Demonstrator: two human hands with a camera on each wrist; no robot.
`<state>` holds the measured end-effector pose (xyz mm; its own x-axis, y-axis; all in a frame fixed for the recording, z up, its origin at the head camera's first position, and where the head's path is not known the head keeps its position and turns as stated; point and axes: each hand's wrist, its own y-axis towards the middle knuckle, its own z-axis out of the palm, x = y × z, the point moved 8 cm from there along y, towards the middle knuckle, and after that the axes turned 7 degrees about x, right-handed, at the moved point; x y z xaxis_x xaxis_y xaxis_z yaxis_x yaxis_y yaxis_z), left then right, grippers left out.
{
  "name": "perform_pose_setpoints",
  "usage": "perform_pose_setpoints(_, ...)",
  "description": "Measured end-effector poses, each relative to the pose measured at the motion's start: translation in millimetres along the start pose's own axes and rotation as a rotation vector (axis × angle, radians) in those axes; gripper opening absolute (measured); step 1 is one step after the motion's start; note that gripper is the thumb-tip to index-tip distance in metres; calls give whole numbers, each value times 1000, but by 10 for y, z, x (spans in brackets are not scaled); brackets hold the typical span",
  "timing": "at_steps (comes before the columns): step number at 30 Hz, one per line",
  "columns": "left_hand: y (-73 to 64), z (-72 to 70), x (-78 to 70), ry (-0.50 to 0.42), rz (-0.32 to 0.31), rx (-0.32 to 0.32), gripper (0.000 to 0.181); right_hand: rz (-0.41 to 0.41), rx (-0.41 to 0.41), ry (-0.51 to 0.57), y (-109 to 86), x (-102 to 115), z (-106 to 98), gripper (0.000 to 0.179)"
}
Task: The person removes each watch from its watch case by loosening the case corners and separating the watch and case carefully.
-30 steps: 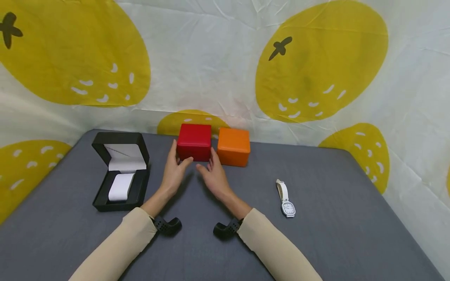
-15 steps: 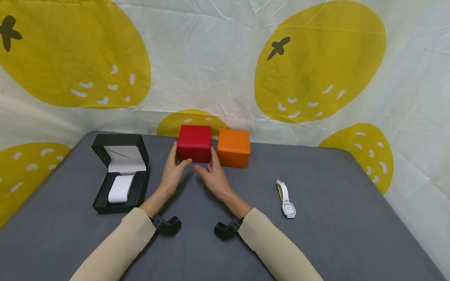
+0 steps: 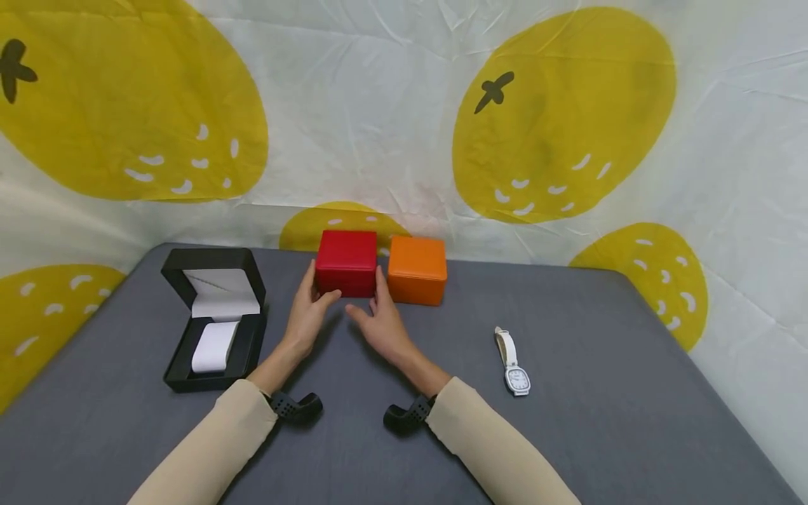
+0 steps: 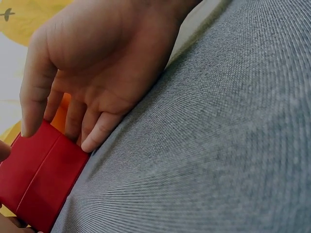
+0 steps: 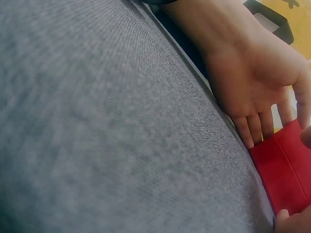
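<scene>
A red box (image 3: 346, 265) with its lid down stands on the grey table near the back. My left hand (image 3: 304, 315) lies along its left side, fingers fairly straight, thumb in front of the box. On the opposite side, my right hand (image 3: 386, 328) mirrors it, fingers extended between the red box and an orange box (image 3: 417, 270). The left wrist view looks across at the right hand (image 4: 107, 58), whose fingertips meet the red box (image 4: 48, 170) near its base. From the right wrist view, the left hand (image 5: 252, 63) touches the red box (image 5: 282, 165) likewise.
An open black watch box (image 3: 177, 358) with a white cushion (image 3: 215, 346) stands at the left. A white-strapped watch (image 3: 514, 368) lies to the right of the hands. Behind the table (image 3: 600, 337) hangs a white cloth (image 3: 360, 105) with yellow fruit prints.
The whole head view has shifted slightly, so the scene sits a little lower. Both hands stay beside the red box, which shows no clear movement on the table.
</scene>
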<state>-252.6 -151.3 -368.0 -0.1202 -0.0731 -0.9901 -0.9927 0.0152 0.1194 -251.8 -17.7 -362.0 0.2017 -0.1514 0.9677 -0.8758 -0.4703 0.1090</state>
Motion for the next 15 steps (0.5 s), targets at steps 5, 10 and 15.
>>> perform_pose_setpoints(5, 76, -51, 156, -9, 65, -11, 69, -6, 3, -1, 6, -18, 18, 83)
perform_pose_setpoints(10, 131, -70, 248, -9, 116, -10, 67, -34, 4, -1, 0, 7, 22, 84)
perform_pose_setpoints(15, 72, -31, 101, -29, 118, 0, 66, -42, 4, 12, -3, 3, 9, 83)
